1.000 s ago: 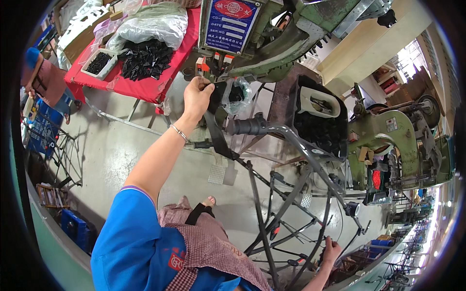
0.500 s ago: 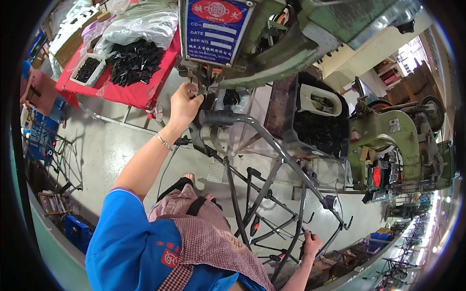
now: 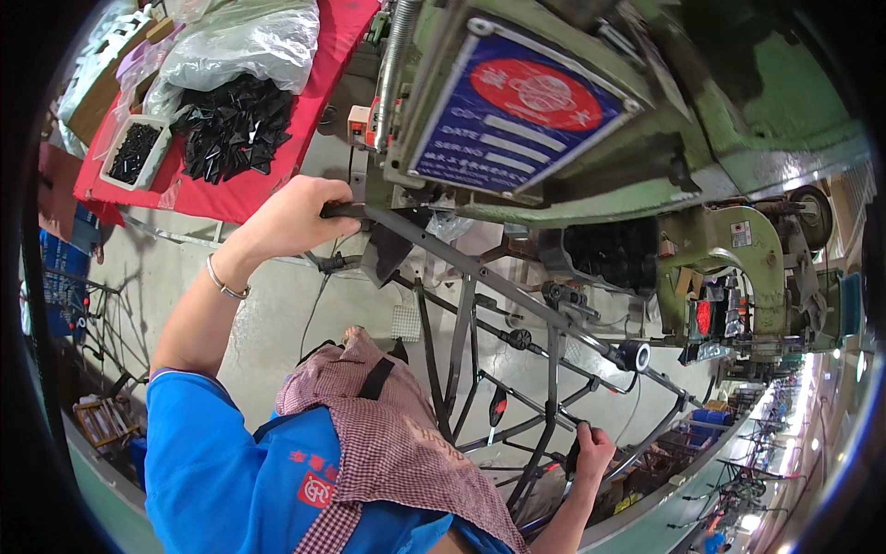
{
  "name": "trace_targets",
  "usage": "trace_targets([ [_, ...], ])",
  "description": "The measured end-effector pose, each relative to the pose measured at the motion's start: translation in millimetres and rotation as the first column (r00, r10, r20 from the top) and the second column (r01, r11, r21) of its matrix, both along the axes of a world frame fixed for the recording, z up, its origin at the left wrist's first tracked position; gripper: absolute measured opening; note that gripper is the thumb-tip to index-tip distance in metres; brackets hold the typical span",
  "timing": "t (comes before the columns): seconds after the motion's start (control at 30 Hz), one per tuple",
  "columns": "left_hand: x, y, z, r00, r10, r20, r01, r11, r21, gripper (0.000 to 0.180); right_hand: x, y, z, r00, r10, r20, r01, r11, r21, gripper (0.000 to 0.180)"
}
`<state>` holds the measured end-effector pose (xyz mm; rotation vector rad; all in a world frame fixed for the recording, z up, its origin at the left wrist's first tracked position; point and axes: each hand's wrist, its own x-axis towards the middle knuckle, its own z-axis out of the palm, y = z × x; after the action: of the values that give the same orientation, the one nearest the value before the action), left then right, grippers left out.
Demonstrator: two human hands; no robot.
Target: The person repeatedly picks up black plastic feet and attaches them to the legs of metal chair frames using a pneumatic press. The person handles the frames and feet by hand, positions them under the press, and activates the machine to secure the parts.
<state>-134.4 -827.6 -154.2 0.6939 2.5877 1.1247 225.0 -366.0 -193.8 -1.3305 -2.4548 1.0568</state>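
Note:
A dark grey tubular metal frame (image 3: 434,242) with crossed bars stretches in front of me, below a green machine (image 3: 720,175). My left hand (image 3: 309,214) is closed around the frame's upper left tube end, close under the machine's lower edge. Lower right, my right hand (image 3: 593,451) is wrapped round a dark grip-like part of the same frame; its fingers partly hide that part. A round black and white end piece (image 3: 634,355) sits on the frame's right side. An orange-and-black piece (image 3: 498,404) hangs among the lower bars.
On the left, a red-covered table (image 3: 309,120) bears a pile of black plastic pieces (image 3: 235,127), a white tray (image 3: 118,174) of small dark parts and a clear bag (image 3: 249,46). A black bin (image 3: 604,258) and another green machine (image 3: 761,268) stand right. More frames stand around.
My left hand has gone from the machine's working point to the frame's tube end, which it now grips. The frame's upper tube has shifted left. My right hand keeps its hold; the view has shifted.

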Motion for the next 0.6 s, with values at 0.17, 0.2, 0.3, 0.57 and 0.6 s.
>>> trace_targets([
  [0.17,-28.0,-7.9,1.6,0.999,0.014,0.043,-0.016,0.999,0.039,0.022,-22.2,-17.3,7.0,1.000,0.001,-0.008,-0.001,0.999,0.038,0.035],
  [0.2,-32.9,-10.4,-3.8,1.000,0.007,0.025,-0.008,0.999,0.052,0.023,-25.4,-18.7,8.5,1.000,0.001,0.007,-0.002,0.999,0.044,0.036],
  [0.3,-40.2,-11.2,-7.5,1.000,-0.009,0.019,0.008,0.998,0.069,0.023,-25.6,-16.1,4.8,0.999,0.017,0.029,-0.019,0.997,0.079,0.037],
  [0.57,-45.9,-10.7,-28.0,0.993,-0.086,-0.087,0.067,0.978,-0.197,0.033,-31.3,-17.3,-3.2,0.997,0.048,0.067,-0.053,0.996,0.070,0.039],
  [0.6,-45.2,-9.5,-29.5,0.992,-0.078,-0.099,0.055,0.975,-0.214,0.033,-31.8,-16.9,-4.9,0.996,0.043,0.076,-0.049,0.996,0.071,0.039],
])
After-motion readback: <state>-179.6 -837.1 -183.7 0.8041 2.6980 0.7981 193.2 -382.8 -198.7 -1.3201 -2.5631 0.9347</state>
